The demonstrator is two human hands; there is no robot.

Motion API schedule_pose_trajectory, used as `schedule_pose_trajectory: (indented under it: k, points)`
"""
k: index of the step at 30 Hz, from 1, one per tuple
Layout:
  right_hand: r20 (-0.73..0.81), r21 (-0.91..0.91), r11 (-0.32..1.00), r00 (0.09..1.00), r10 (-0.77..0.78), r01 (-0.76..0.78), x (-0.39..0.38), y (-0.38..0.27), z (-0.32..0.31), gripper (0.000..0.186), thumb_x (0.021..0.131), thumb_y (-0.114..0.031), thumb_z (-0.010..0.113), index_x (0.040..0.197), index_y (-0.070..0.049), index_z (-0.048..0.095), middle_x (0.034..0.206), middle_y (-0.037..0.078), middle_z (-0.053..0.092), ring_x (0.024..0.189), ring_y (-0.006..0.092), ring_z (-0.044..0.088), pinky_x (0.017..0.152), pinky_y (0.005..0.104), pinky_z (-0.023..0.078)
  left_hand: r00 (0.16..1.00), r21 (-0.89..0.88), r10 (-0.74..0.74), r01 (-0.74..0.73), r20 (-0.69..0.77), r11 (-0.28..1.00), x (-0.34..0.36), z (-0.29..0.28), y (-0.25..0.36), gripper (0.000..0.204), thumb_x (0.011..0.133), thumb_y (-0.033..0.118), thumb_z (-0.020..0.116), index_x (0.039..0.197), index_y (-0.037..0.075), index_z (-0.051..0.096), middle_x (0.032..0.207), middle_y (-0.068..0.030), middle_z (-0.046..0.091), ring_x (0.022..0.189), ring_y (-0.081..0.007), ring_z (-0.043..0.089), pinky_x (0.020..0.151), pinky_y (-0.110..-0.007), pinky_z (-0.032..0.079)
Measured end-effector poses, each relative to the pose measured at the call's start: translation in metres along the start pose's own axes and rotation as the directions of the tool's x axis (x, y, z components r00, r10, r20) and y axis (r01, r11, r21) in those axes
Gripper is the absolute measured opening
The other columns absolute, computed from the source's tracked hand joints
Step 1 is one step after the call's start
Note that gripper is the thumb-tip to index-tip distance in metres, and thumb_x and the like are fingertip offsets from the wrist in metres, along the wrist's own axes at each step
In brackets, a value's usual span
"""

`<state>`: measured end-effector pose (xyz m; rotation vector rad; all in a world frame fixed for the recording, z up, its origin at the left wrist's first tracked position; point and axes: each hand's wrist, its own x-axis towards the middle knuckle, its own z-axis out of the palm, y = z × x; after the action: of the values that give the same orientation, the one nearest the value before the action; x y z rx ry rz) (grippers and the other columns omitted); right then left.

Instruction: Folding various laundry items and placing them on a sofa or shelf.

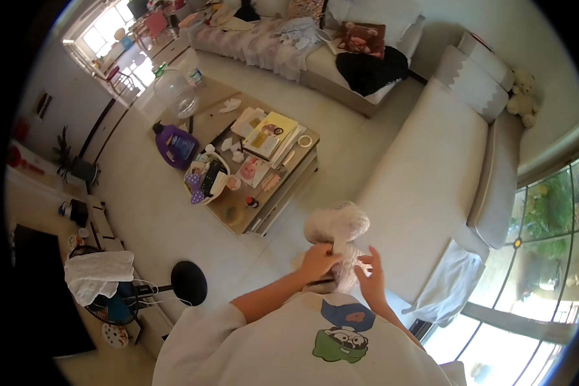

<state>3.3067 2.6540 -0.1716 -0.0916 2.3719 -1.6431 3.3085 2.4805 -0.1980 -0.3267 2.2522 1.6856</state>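
"Well, where's the pale fluffy bundle [338, 224]?"
"Near, right of the desk [241, 222]; the left hand [319, 260] curls its fingers around it."
"And the right hand [372, 280]?"
"Fingers spread, at its right edge."

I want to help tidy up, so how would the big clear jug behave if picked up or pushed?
The jug is probably light for its size: its see-through body looks empty. Its rounded sides suggest it could roll if knocked over.
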Motion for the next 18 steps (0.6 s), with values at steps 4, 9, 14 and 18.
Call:
schedule_pose_trajectory:
  k: [4,9,14,18]
  points:
    - [-0.172,-0.059,0.996,0.984,0.049,-0.06,0.029,0.024,-0.024,0.052,0.072,-0.006,0.056,0.12,-0.009,0.035,0.092,0.005,0.054,0.089,0.0171,0.048,0.074,0.0318,0.036,0.986,-0.465,-0.079,0.001,-0.149,0.885,0.049,-0.042,0.04,0.02,0.067,0.014,0.059,0.081,0.0,0.06,0.072,-0.0054,0.059,0.061,-0.0139,0.055,0.053,-0.025,0.043]
    - [-0.207,0.115,0.976,0.957,0.205,-0.184,0.045,0.026,-0.048,0.043,0.075,-0.007,0.052,0.116,-0.005,0.041,0.087,0.005,0.057,0.08,0.0142,0.051,0.07,0.028,0.039,0.941,-0.618,-0.159,-0.065,-0.299,0.783,0.071,-0.131,0.139,0.02,0.065,0.008,0.057,0.084,0.002,0.057,0.073,-0.0062,0.055,0.064,-0.0146,0.055,0.049,-0.029,0.047]
    - [-0.228,0.135,0.957,0.932,0.283,-0.257,0.058,0.026,-0.04,0.038,0.076,-0.007,0.051,0.113,-0.002,0.043,0.083,0.005,0.058,0.078,0.0115,0.051,0.068,0.0249,0.039,0.687,-0.379,0.128,-0.535,-0.715,0.755,0.089,-0.241,0.179,0.01,0.063,0.01,0.057,0.07,0.004,0.056,0.07,-0.0053,0.055,0.07,-0.0158,0.051,0.069,-0.026,0.039]
    - [-0.25,0.325,0.889,0.877,0.41,-0.323,0.06,0.016,-0.021,0.04,0.077,-0.008,0.051,0.114,-0.002,0.042,0.083,0.005,0.058,0.078,0.0108,0.05,0.068,0.0236,0.038,0.52,-0.36,0.117,-0.718,-0.846,0.596,0.117,-0.292,0.221,0.013,0.064,0.004,0.059,0.076,0.0,0.055,0.072,-0.0072,0.057,0.067,-0.0153,0.054,0.061,-0.025,0.044]
